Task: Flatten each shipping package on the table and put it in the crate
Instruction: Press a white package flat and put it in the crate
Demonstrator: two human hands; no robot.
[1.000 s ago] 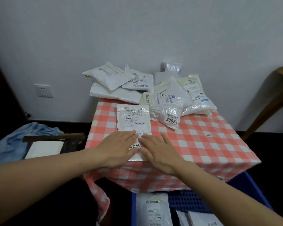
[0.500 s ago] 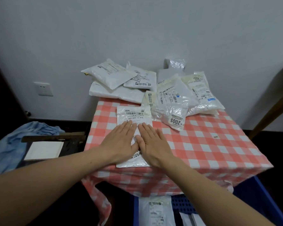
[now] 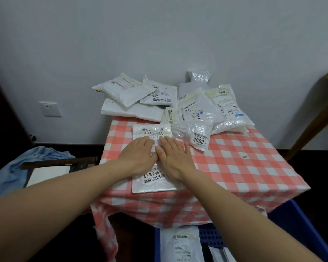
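Head view: left hand [image 3: 139,157] and right hand [image 3: 173,159] press flat on package [image 3: 153,183].

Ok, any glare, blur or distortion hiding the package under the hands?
Head view: dim, even light; wide-angle stretch grows toward the bottom edge; mild sheen on the package, its 43-6-2609 label legible; left hand and right hand sharp.

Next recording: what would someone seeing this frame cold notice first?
The left hand and right hand press flat, side by side, on a white package near the front edge of the red-checked table. Behind them, a heap of packages crowds the far edge. Below the front edge, a blue crate already holds a few flat packages.
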